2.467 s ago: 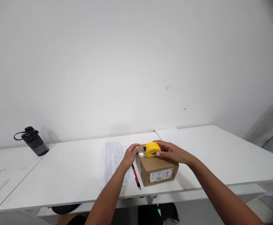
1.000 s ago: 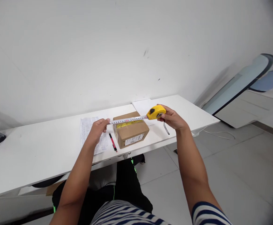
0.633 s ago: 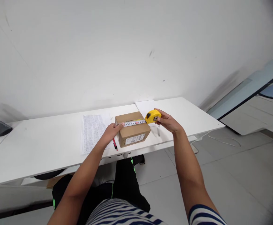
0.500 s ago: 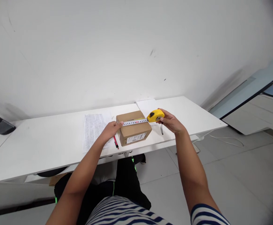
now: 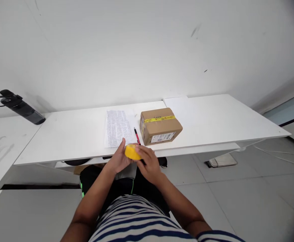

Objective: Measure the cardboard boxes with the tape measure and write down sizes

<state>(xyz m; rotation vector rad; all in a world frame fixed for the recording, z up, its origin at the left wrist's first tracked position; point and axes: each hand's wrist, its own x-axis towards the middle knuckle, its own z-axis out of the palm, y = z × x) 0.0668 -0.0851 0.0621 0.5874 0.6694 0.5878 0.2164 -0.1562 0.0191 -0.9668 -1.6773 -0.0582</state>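
A yellow tape measure (image 5: pixel 132 152) is held between my two hands, just off the front edge of the table. My left hand (image 5: pixel 119 159) cradles it from the left with the thumb raised, and its other fingers are partly hidden behind the case. From the right, my right hand (image 5: pixel 150 164) grips the case with its fingers curled over it. No metal blade shows outside the case. Behind my hands a brown cardboard box (image 5: pixel 165 125) with yellow tape and a white label sits on the table. A red and black pen (image 5: pixel 137 136) lies just left of the box.
Sheets of paper with dense writing (image 5: pixel 118 127) lie left of the pen. Another white sheet (image 5: pixel 178 102) is behind the box. A dark bottle (image 5: pixel 23 109) stands far left on the white table (image 5: pixel 73 134), which runs along the wall.
Both hands have left the box and come back toward my body with the tape measure. The blade that lay across the box top is no longer visible. The view has shifted left.
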